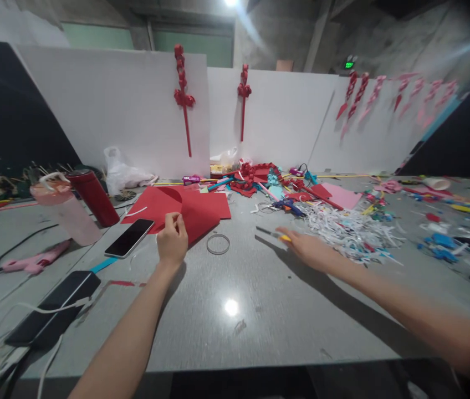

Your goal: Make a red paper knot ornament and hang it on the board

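My left hand [172, 241] is closed in a pinch on the lifted edge of a sheet of red paper [202, 213], which curls up from other red sheets on the table. My right hand [307, 250] grips a slim cutting tool [269, 232] with a dark, straight blade and a yellow part by the fingers. Its tip points left, above the tabletop; I cannot tell whether it is a knife or scissors. Between the hands a thin grey ring [218, 244] lies flat. A phone [129, 238] rests left of my left hand.
A pile of white paper shreds [343, 230] lies beyond my right forearm. At left stand a pink bottle [69, 213] and a red flask [93, 198], near a pink glue gun [37, 259] and a black power strip [54, 307] with cables. Red paper ornaments [184, 100] hang on the white panel.
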Action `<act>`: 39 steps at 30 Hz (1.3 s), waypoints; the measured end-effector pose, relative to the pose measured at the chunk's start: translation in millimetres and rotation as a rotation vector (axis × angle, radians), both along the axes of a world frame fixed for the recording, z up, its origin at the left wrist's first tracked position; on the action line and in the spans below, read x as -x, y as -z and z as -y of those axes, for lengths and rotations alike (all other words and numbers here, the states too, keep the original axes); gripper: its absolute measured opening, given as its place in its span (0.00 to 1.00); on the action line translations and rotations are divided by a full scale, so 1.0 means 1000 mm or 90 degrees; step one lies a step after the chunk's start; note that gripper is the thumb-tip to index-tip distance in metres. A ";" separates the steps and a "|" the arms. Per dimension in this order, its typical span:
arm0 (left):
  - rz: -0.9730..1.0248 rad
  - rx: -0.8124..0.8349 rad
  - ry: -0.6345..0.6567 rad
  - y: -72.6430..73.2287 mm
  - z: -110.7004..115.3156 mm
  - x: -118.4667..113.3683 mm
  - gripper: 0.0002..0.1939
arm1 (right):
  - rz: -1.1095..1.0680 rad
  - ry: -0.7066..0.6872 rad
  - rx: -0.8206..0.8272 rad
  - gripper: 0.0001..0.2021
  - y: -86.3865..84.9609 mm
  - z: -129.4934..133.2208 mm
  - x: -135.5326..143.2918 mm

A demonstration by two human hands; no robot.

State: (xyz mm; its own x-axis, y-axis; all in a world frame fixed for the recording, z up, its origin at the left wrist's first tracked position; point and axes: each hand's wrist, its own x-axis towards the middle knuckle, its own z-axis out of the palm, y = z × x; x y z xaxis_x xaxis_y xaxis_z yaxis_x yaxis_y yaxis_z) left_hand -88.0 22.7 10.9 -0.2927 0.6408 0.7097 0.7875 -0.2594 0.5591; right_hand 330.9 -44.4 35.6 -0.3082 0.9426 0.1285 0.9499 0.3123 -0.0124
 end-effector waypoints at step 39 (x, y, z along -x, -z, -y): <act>0.014 0.052 -0.004 0.009 0.003 -0.005 0.15 | -0.044 0.038 0.124 0.22 0.009 -0.027 0.010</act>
